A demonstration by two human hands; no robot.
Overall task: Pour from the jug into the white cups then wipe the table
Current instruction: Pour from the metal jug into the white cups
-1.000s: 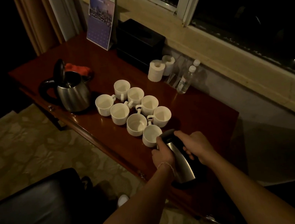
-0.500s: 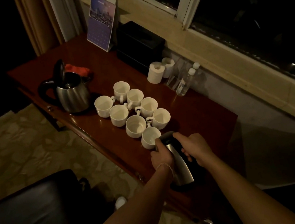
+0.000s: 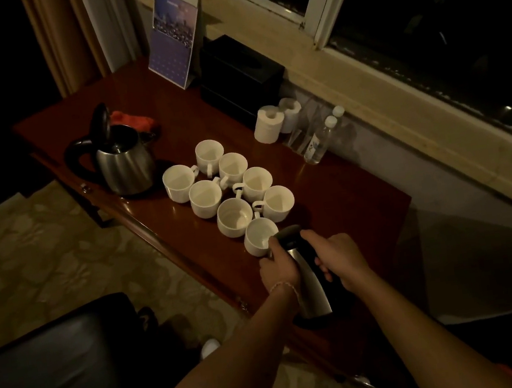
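Nothing much has moved: both arms still reach out, left hand (image 3: pixel 279 268) and right hand (image 3: pixel 338 253) wrapped around the jug (image 3: pixel 309 281), its top touching the nearest white cup (image 3: pixel 260 237).

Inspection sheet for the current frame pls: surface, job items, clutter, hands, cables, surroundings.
Surface: glossy reddish-brown wooden table; no spill seen, light is dim.
Job's things: tall steel jug with black top, tilted toward the nearest of eight white ceramic cups; cups stand clustered in two rows. Crumpled red cloth behind the kettle.
Clutter: open-lidded steel electric kettle, two white paper rolls, two clear plastic bottles, black box, standing purple calendar.
Grippers: left hand and right hand both grip the jug.
Cables: nothing seen.
Surroundings: window frame, curtain, patterned carpet, black chair.
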